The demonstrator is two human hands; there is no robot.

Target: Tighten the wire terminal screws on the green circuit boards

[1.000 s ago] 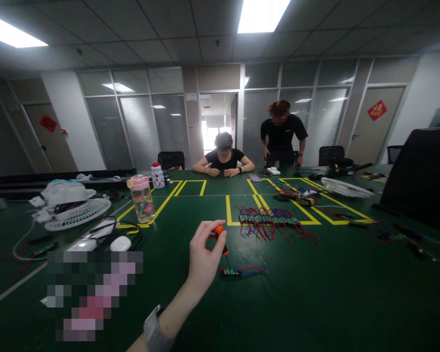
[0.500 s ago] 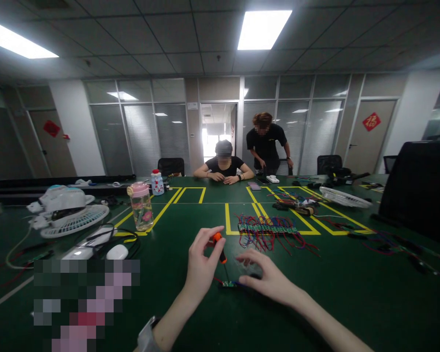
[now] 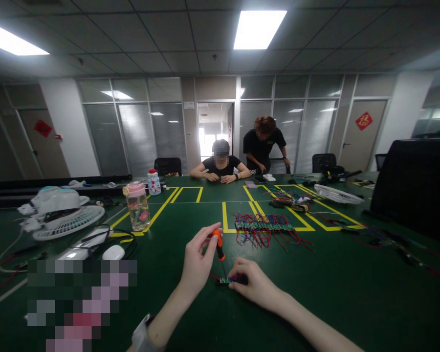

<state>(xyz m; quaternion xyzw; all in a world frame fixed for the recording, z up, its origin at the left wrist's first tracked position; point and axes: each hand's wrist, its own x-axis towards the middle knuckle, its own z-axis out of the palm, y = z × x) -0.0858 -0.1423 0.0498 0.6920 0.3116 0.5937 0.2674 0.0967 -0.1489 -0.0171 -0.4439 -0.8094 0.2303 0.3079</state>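
My left hand [image 3: 200,256] is closed round the top of an orange and black screwdriver [image 3: 220,247]. Its thin shaft points down, and the tip meets a small green circuit board [image 3: 223,281] lying on the table. My right hand [image 3: 253,283] pinches the board's right end, where dark wires come off; the fingers hide part of that end. A red wire leaves the board on its left side. Beyond my hands lies a row of several similar boards [image 3: 264,226] with red and blue wires.
On the green table [image 3: 190,327], a pink-lidded bottle [image 3: 138,208], a white fan [image 3: 69,222] and cables stand left. More wires and a tool [image 3: 300,208] lie right, near a black monitor [image 3: 414,190]. Across the table, one person [image 3: 222,164] sits and another [image 3: 264,142] leans over.
My right hand has moved left and down, and its spread fingers have closed on the board's right end. My left hand keeps the screwdriver on the board.
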